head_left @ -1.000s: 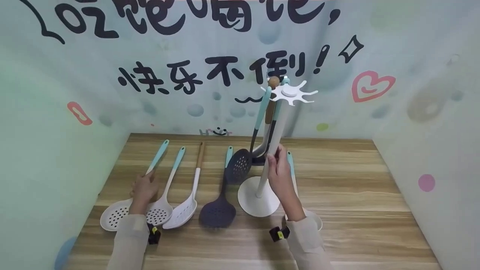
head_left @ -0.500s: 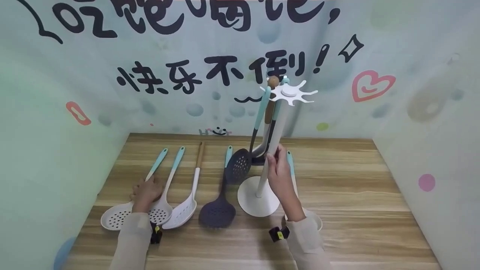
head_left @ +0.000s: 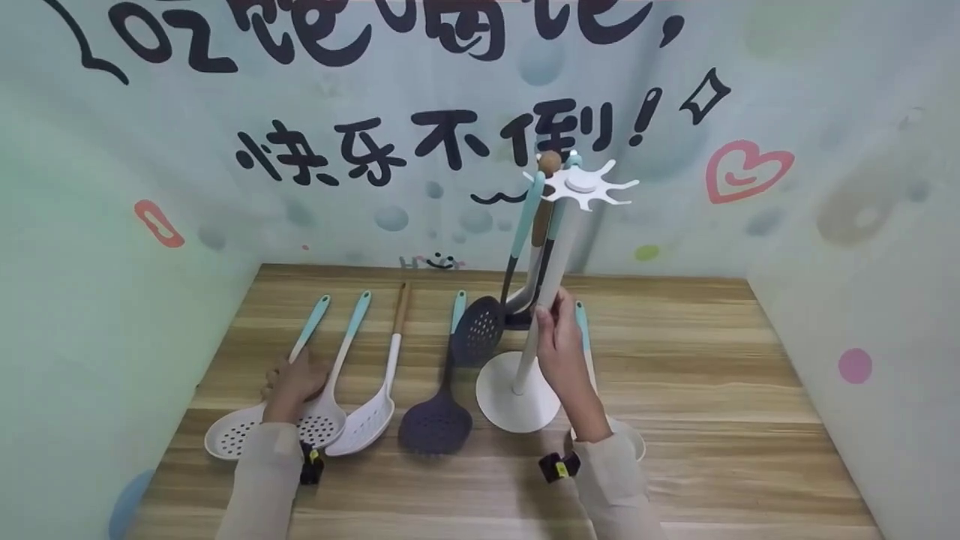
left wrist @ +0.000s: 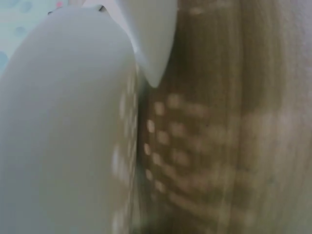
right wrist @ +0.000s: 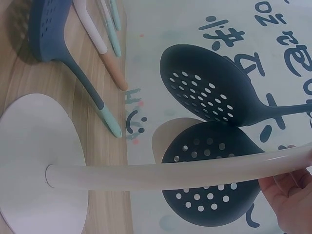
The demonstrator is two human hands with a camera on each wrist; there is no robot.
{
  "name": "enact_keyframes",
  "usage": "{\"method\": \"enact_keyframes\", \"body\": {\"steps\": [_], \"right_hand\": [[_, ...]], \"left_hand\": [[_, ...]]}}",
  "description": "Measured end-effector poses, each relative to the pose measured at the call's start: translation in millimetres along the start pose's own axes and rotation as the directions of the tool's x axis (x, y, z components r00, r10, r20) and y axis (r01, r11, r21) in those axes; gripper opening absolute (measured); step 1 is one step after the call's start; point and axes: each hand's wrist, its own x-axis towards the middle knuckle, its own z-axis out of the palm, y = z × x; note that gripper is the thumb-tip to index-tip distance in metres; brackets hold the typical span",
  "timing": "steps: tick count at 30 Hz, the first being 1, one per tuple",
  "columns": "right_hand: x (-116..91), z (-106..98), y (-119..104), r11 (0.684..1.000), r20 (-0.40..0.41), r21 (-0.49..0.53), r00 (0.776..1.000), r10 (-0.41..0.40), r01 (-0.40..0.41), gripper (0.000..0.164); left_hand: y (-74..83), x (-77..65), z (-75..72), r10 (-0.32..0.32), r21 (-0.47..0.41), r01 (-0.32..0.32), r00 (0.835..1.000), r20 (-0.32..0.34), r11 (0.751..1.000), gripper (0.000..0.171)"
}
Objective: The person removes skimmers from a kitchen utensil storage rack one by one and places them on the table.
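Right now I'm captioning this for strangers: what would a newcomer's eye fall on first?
The tall white star-topped stand probably wins, right of centre in the head view, gripped by the right hand. Bold black lettering then stands out on the pale blue-green wall behind.

My head view is softly, evenly lit, with a shadow on the table (head_left: pixel 705 390) below the right fingers (head_left: pixel 546 328); glare streaks the pole (right wrist: pixel 180 175) beside them. My left wrist view is dim, the skimmer (left wrist: pixel 63 122) blurred.
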Motion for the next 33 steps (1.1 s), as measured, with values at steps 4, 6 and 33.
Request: {"method": "enact_keyframes", "body": {"steps": [4,6,33], "right_hand": [[-0.9,0.4,0.4,1.0,-0.001,-0.002,1.0,0.0,0.0,0.037],[-0.9,0.8,0.0,1.0,0.001,0.001,1.0,0.005,-0.005,0.037],[-0.6,0.8,-0.7,1.0,-0.003,0.005,1.0,0.006,-0.006,0.036]], "left_hand": [[0.4,-1.1,-1.0,-0.009,-0.011,0.009,1.0,0.016,1.0,0.065],[2.5,-2.9,-3.2,-0.003,-0.006,0.003,1.0,0.019,1.0,0.067],[112.2,-61.8,-11.1,0.46,-0.135,-0.532,0.814,-0.356,0.836,0.055]]}}
